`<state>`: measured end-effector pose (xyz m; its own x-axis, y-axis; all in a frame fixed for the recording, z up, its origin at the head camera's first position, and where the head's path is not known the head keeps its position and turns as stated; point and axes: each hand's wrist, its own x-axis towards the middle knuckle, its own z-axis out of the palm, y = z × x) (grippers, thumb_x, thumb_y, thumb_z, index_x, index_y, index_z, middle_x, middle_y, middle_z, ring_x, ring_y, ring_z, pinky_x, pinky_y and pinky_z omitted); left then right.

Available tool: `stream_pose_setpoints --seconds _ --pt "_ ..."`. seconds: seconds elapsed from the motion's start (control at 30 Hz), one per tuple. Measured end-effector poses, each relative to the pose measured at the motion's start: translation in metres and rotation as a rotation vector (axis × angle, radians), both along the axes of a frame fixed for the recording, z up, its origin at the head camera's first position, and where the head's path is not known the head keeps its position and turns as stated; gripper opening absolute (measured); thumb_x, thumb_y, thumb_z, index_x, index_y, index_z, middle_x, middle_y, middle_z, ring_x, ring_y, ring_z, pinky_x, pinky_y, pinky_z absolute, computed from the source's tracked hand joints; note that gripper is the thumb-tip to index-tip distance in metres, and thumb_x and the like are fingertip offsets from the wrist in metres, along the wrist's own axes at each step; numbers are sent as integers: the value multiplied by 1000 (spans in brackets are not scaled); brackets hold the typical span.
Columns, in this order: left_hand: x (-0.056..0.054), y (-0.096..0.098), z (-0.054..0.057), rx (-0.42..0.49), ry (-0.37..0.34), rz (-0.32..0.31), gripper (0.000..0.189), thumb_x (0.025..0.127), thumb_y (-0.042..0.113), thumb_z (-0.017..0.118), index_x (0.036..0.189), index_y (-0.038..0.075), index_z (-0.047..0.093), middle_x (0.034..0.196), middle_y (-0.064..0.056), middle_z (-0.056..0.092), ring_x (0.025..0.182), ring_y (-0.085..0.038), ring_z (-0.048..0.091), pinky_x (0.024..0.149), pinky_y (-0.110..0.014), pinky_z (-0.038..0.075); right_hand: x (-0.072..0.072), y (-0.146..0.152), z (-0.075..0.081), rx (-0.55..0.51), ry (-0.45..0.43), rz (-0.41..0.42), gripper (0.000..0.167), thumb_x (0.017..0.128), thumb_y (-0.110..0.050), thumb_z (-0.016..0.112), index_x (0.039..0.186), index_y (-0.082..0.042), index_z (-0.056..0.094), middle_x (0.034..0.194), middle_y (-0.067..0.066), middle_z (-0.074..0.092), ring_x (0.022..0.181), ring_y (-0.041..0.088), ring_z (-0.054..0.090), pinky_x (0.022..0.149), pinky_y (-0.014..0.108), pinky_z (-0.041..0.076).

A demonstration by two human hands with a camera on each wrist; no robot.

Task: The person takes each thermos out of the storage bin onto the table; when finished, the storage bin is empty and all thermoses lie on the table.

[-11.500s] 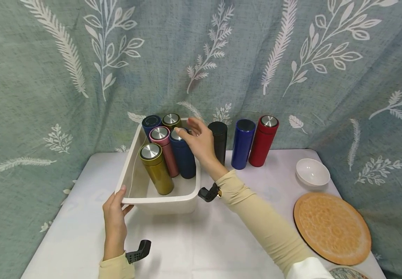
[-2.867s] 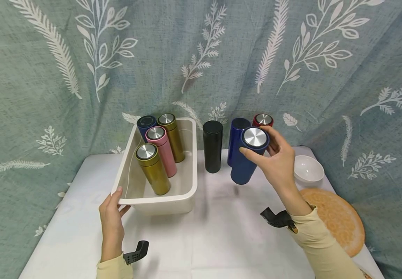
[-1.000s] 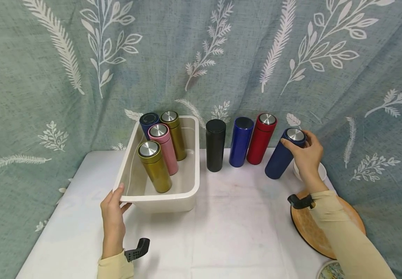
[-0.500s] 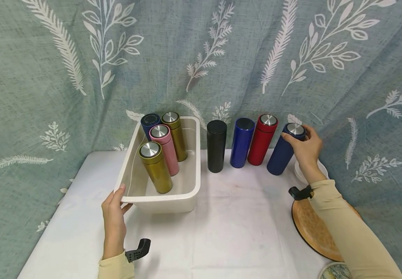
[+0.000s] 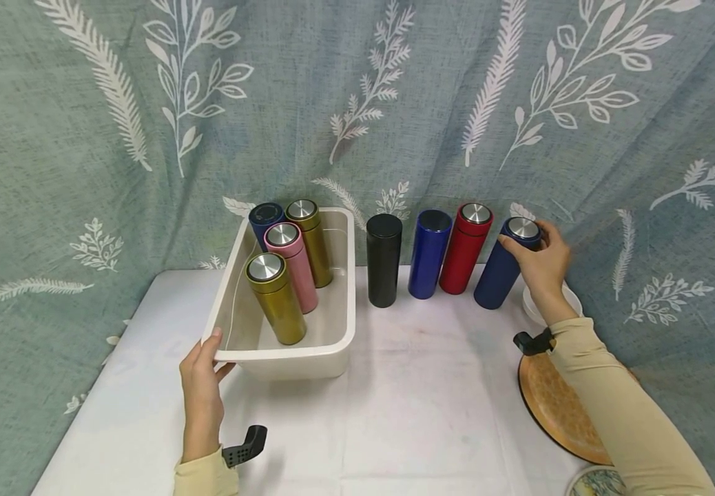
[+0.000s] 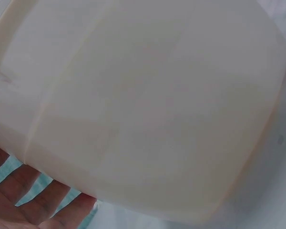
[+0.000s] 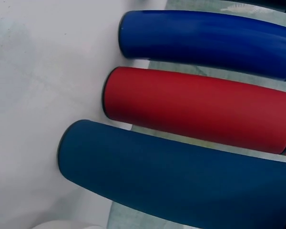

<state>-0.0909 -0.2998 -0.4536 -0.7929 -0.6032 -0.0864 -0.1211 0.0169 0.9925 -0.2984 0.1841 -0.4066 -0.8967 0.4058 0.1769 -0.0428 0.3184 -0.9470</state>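
Observation:
My right hand [image 5: 543,265] grips a navy thermos flask [image 5: 497,275] around its silver-topped lid, thumb on the left side. The flask stands on the table at the right end of a row, beside a red flask [image 5: 465,255], a glossy blue flask [image 5: 430,258] and a black flask [image 5: 384,265]. In the right wrist view the navy flask [image 7: 171,176] lies along the bottom, its base on the white cloth. My left hand [image 5: 201,386] holds the front left corner of a white plastic bin [image 5: 295,355], thumb over the rim, fingers beneath. Inside stand two gold flasks [image 5: 280,306], a pink one [image 5: 298,272] and a dark blue one [image 5: 264,224].
Behind the right wrist is a white bowl [image 5: 571,303], partly hidden. A round orange-brown board [image 5: 558,406] lies under the right forearm, with a patterned dish [image 5: 596,482] at the lower edge. A leaf-print curtain [image 5: 357,103] hangs close behind the table.
The navy flask has come out of the bin in my right hand, travelled right past the others, and now stands beside the red flask. My left hand has kept its hold on the bin.

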Motion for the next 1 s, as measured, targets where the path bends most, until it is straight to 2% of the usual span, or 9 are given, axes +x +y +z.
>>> stream_pose_setpoints --seconds 0.47,1.0 --pt "-1 0 -1 15 0 -5 52 104 43 46 144 12 56 141 -10 55 105 1 59 74 -8 51 0 4 -2 20 -2 22 80 79 -35 86 147 -16 49 150 10 54 137 24 55 112 37 46" --pt "0 0 -1 13 20 -1 53 104 43 46 144 9 56 140 -11 55 102 3 59 74 -8 51 3 4 -3 34 4 54 82 80 -37 85 150 -15 46 152 11 51 139 23 52 115 37 43"
